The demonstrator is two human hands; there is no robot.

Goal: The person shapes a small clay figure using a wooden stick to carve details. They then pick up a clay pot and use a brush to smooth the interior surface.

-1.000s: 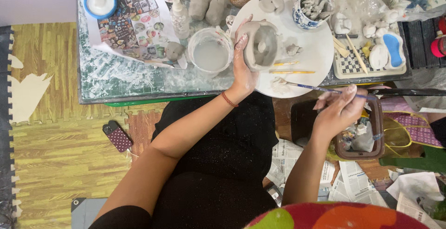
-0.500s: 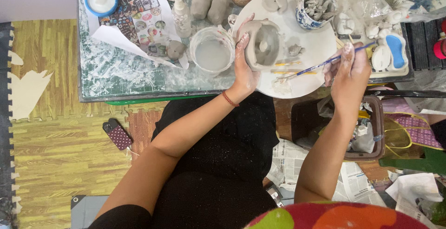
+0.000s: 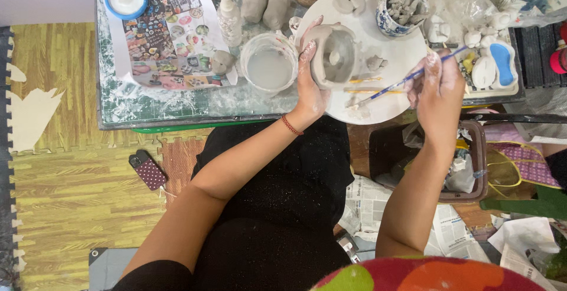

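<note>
On the round white board (image 3: 378, 99) at the table's (image 3: 177, 105) near edge, the left hand (image 3: 311, 81) curls around a grey clay pot (image 3: 333, 54), steadying it, while the right hand (image 3: 440, 87) pinches a thin blue-handled paintbrush (image 3: 394, 84) just beside it.

Printed sheet (image 3: 171, 31) of small colourful pictures lies flat at the table's left end. Dark dotted phone case (image 3: 147, 170) on the floor mat. Newspapers (image 3: 366, 205) underfoot, crumpled.
</note>
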